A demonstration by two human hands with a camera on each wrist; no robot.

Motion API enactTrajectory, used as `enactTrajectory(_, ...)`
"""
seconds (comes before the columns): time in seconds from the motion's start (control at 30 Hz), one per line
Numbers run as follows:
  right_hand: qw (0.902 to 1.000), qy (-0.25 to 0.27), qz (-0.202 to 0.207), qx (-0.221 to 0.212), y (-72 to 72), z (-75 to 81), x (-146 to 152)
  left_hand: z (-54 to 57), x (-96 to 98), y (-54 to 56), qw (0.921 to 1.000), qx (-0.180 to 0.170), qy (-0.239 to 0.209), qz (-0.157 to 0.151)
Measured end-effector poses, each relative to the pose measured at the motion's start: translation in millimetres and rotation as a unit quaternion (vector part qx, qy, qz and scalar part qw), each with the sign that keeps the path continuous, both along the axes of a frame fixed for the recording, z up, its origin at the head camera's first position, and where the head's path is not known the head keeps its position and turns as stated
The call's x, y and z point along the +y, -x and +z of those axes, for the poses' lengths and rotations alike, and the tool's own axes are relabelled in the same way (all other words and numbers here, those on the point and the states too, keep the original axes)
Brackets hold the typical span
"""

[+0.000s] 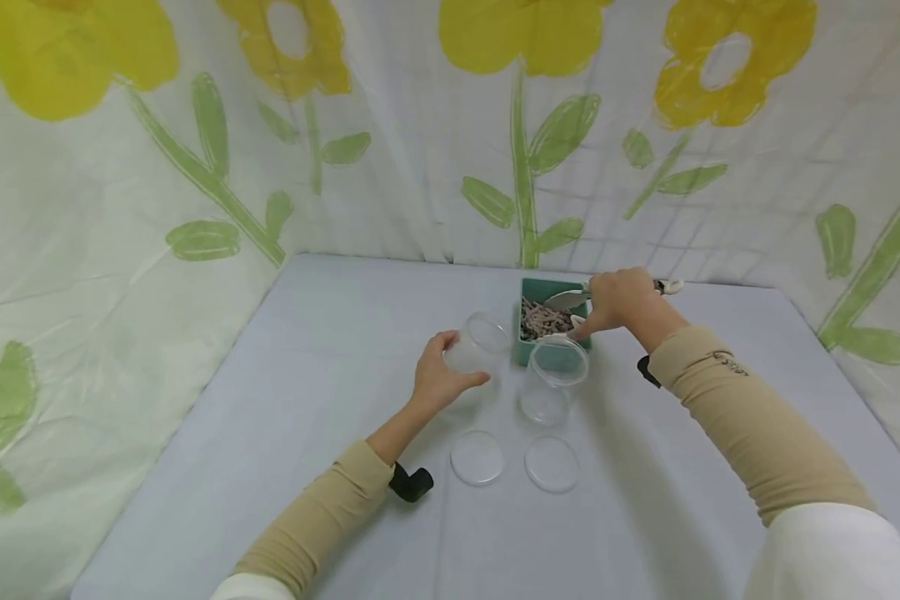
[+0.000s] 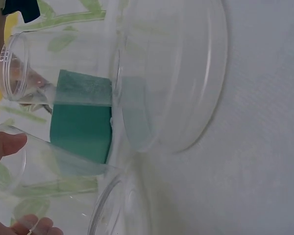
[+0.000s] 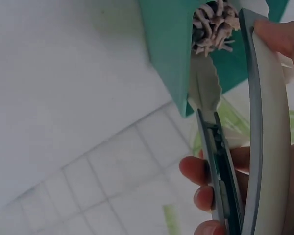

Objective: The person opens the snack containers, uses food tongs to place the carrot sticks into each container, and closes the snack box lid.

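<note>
My left hand (image 1: 437, 379) grips a clear plastic jar (image 1: 474, 354), tilted, its thumb and fingers around the sides. In the left wrist view the same jar (image 2: 59, 169) shows at lower left with fingertips on it. The right hand (image 1: 621, 302) holds a pair of tongs with pale handles (image 3: 272, 132), its thumb on one arm and fingers curled around the other. One tongs tip reaches into the green box (image 1: 523, 355), beside a heap of small brownish, twig-like pieces (image 3: 216, 27). The tongs' arms stand apart, and nothing visible lies between them.
Another clear jar (image 1: 547, 407) stands upright in front of the green box. Two round clear lids (image 1: 477, 458) lie side by side nearer the person. A curtain painted with yellow flowers (image 1: 521, 37) hangs behind the table's far edge (image 1: 390, 258).
</note>
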State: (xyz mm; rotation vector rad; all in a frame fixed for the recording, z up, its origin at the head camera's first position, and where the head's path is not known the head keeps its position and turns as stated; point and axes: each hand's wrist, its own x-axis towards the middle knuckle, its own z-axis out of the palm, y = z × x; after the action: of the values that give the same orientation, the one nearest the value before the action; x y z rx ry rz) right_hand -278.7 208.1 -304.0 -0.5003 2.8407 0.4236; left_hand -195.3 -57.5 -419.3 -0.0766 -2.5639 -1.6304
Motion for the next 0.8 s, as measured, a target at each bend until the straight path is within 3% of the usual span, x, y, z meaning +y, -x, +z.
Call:
enactTrajectory(0.23,0.9998,0.017,0.009,0.007,0.1,-6.9,4.3,1.4,1.6,1.3,1.0000,0.000,-0.002,-0.001)
enactTrajectory(0.5,0.9973,0.046,0.047,0.033,-3.6,-14.8,20.8,1.8,2.9,3.5,0.9999,-0.004,-0.004,-0.010)
enactTrajectory(0.8,0.9952,0.070,0.052,0.045,-10.5,-17.0,31.5,2.4,6.3,6.4,0.9999,-0.003,0.010,-0.008)
